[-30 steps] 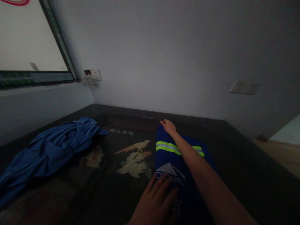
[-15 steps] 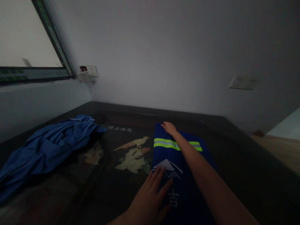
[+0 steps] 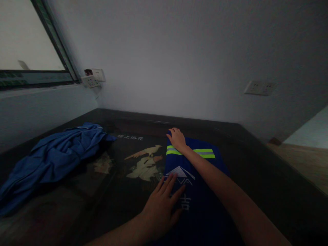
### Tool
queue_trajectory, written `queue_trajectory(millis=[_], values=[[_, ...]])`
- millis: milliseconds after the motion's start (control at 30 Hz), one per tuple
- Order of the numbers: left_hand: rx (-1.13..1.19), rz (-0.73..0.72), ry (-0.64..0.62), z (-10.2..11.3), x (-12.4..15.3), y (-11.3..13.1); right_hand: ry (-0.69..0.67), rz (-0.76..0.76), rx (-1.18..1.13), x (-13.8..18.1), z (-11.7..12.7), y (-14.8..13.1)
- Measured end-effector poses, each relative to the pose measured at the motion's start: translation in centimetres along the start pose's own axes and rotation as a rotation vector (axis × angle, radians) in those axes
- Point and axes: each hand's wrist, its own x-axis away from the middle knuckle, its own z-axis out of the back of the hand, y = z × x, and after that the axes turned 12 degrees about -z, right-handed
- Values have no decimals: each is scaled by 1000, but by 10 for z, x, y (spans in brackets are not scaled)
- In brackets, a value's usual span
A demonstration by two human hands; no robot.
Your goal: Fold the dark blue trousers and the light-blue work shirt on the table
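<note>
A folded dark blue work garment (image 3: pixel 205 184) lies on the dark table, with a yellow-green and grey reflective stripe, a white triangular logo and white characters. My left hand (image 3: pixel 164 201) rests flat on its left part, fingers spread, covering some of the lettering. At the far left corner of the garment, my right hand (image 3: pixel 177 139) lies on the cloth, fingers stretched towards its far edge and thumb out to the side. My right forearm crosses over the stripe and hides part of the garment.
A crumpled blue garment (image 3: pixel 64 153) lies on the left of the dark table (image 3: pixel 123 118). The tabletop bears a bird-and-flower picture (image 3: pixel 147 164) with white characters. Wall sockets (image 3: pixel 260 87) are on the wall behind, and a window (image 3: pixel 28 37) stands at the upper left.
My right hand has gone from gripping the garment's far left corner to lying flatter over it. My left hand stays on the cloth. The view has shifted slightly.
</note>
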Motion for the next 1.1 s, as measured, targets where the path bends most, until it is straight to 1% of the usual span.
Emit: queue_trajectory(millis=[100,167,233,300,567,633,733,833,933,1000,1100], values=[[-62,-21,25,-2,1,3,-158,-41,11,18,-14,-10],[-96,-63,44,-5,1,5,-211,-56,25,25,-24,-11],[-106,-109,48,-7,3,8,-213,-49,29,28,-31,-9],[-88,-134,25,-7,3,12,-194,-43,23,30,-34,-8],[75,-88,-183,10,0,18,-157,-51,-3,29,-35,-8],[90,-83,-207,12,-1,18,-155,-51,-5,29,-35,-8],[96,-86,-210,12,-2,17,-143,-49,-8,28,-36,-8],[89,-90,-199,11,0,16,-128,-16,-28,29,-29,-9],[62,-104,-152,11,1,17,-113,40,-85,34,-12,-11],[33,-116,-117,12,2,20,-121,70,-137,45,2,-14],[9,-150,-89,15,3,26,-208,105,-171,70,17,-18]])
